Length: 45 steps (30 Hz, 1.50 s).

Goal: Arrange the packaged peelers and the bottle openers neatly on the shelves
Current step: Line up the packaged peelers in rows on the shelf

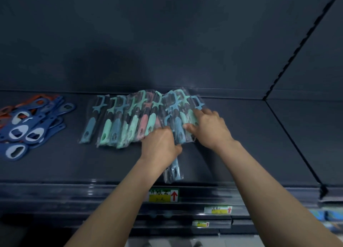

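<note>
Where packaged peelers (133,120) line the shelf (246,139), bottle openers (31,122) lie left.

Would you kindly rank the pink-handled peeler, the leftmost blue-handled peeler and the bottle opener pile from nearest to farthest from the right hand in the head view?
1. Pink-handled peeler, mid-row, left of the right hand.
2. Leftmost blue-handled peeler, at the row's left end.
3. Bottle opener pile, at the far left.

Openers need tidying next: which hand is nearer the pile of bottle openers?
Left. The left hand grips a packaged peeler, well right of the bottle openers; the right hand rests on the peeler row, even farther right.
</note>
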Motion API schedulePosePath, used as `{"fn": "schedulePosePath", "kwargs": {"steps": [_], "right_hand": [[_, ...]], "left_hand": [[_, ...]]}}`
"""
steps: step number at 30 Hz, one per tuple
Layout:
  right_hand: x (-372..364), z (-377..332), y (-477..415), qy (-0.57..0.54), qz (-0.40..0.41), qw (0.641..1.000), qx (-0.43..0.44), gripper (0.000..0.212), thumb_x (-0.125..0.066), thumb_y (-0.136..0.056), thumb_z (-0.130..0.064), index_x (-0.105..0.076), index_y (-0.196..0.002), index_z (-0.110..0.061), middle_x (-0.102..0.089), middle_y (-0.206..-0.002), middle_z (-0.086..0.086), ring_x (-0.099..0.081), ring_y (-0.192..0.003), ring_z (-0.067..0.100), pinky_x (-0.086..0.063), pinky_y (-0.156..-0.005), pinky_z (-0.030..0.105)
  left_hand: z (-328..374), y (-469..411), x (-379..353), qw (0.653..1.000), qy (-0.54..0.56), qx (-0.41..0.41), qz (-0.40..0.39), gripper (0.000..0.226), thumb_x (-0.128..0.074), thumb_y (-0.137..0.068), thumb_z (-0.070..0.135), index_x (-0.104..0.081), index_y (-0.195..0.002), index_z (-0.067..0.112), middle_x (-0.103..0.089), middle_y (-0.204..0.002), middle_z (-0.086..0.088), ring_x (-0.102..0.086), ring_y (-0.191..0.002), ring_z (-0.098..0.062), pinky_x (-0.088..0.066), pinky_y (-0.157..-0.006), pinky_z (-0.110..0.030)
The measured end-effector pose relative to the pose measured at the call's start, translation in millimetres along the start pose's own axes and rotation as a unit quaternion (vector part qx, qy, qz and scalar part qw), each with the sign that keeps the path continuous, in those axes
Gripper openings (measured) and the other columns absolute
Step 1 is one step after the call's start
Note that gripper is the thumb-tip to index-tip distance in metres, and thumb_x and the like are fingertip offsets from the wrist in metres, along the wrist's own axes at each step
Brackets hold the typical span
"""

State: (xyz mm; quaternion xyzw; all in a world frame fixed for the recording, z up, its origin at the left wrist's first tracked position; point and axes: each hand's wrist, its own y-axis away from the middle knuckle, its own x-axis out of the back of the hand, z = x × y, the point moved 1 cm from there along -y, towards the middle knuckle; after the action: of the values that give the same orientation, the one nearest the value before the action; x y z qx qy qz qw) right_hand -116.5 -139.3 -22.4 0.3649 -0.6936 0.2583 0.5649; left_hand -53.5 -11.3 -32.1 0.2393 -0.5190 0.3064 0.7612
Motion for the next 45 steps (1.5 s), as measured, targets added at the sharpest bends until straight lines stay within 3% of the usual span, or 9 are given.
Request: {"fn": "schedulePosePath", "kwargs": {"steps": [2, 5, 8, 12, 19, 25, 30, 39, 45], "right_hand": [[-1, 2, -2, 0.0, -0.003, 1.0, 0.009, 0.06, -0.049, -0.092, -0.051, -0.04, -0.137, -0.013, -0.045, -0.136, 0.011, -0.039, -0.124, 0.033, -0.034, -0.101, 0.043], [-2, 4, -6, -0.003, -0.013, 1.0, 0.021, 0.059, -0.049, -0.092, -0.05, -0.04, -0.137, -0.012, -0.045, -0.136, 0.012, -0.039, -0.125, 0.033, -0.035, -0.1, 0.042], [-2, 4, -10, -0.005, -0.018, 0.999, 0.032, 0.056, -0.05, -0.092, -0.047, -0.043, -0.134, -0.01, -0.047, -0.133, 0.013, -0.041, -0.124, 0.034, -0.037, -0.099, 0.042], [-1, 10, -12, -0.017, -0.01, 0.999, 0.042, 0.045, -0.047, -0.094, -0.046, -0.051, -0.121, -0.01, -0.053, -0.123, 0.013, -0.045, -0.117, 0.034, -0.039, -0.093, 0.04], [2, 32, -21, -0.026, 0.018, 0.999, -0.015, 0.037, -0.042, -0.096, -0.036, -0.054, -0.113, -0.006, -0.055, -0.119, 0.017, -0.049, -0.111, 0.037, -0.04, -0.089, 0.041], [-7, 41, -34, -0.033, -0.015, 0.999, -0.027, 0.038, -0.053, -0.091, -0.032, -0.052, -0.119, -0.007, -0.058, -0.117, 0.018, -0.046, -0.113, 0.037, -0.041, -0.09, 0.038], [-8, 39, -43, -0.079, -0.011, 0.996, -0.034, 0.025, -0.052, -0.085, -0.007, -0.053, -0.11, -0.002, -0.057, -0.113, 0.021, -0.051, -0.106, 0.037, -0.042, -0.081, 0.032], [18, 22, -39, -0.161, 0.064, 0.982, -0.078, 0.036, -0.056, -0.084, -0.013, -0.051, -0.118, -0.003, -0.05, -0.117, 0.021, -0.053, -0.103, 0.039, -0.04, -0.08, 0.03], [13, -24, -34, -0.169, 0.037, 0.985, -0.004, 0.039, -0.057, -0.089, -0.016, -0.049, -0.126, -0.008, -0.046, -0.119, 0.017, -0.054, -0.102, 0.036, -0.039, -0.077, 0.028]], "left_hand": [[2, 1, 3, 0.999, 0.031, 0.012, -0.005, 0.025, -0.062, -0.081, 0.027, -0.055, -0.097, 0.01, -0.058, -0.083, -0.003, -0.061, -0.088, -0.025, -0.049, -0.079, -0.034], [2, 3, 8, 0.997, 0.065, 0.036, 0.0, 0.031, -0.058, -0.084, 0.019, -0.053, -0.113, 0.007, -0.06, -0.11, -0.01, -0.05, -0.115, -0.029, -0.041, -0.096, -0.036], [4, 5, 12, 0.992, 0.097, 0.059, 0.058, 0.025, -0.05, -0.087, 0.008, -0.051, -0.111, 0.001, -0.061, -0.11, -0.015, -0.046, -0.121, -0.028, -0.039, -0.099, -0.035], [11, -10, 14, 0.985, 0.093, 0.065, 0.127, 0.019, -0.045, -0.091, 0.008, -0.052, -0.107, 0.0, -0.061, -0.1, -0.018, -0.054, -0.087, -0.026, -0.038, -0.068, -0.028], [23, -41, -4, 0.993, 0.078, 0.062, 0.067, 0.04, -0.055, -0.091, 0.032, -0.049, -0.115, 0.0, -0.058, -0.111, -0.019, -0.056, -0.1, -0.034, -0.041, -0.076, -0.035], [20, -46, -4, 0.991, 0.09, 0.073, 0.066, 0.031, -0.058, -0.084, 0.017, -0.049, -0.109, 0.002, -0.059, -0.088, -0.011, -0.057, -0.081, -0.027, -0.039, -0.064, -0.031], [14, -45, 0, 0.987, 0.101, 0.091, 0.086, 0.035, -0.056, -0.081, 0.006, -0.048, -0.115, 0.0, -0.051, -0.072, -0.002, -0.049, -0.068, -0.02, -0.036, -0.057, -0.028], [1, -47, 18, 0.974, 0.147, 0.12, 0.121, 0.016, -0.05, -0.081, 0.001, -0.052, -0.097, 0.006, -0.056, -0.086, -0.01, -0.049, -0.072, -0.025, -0.039, -0.061, -0.032], [-24, -47, 18, 0.976, 0.094, 0.116, 0.159, 0.039, -0.048, -0.085, 0.001, -0.048, -0.124, 0.0, -0.055, -0.111, -0.022, -0.055, -0.097, -0.037, -0.036, -0.07, -0.034]]}}
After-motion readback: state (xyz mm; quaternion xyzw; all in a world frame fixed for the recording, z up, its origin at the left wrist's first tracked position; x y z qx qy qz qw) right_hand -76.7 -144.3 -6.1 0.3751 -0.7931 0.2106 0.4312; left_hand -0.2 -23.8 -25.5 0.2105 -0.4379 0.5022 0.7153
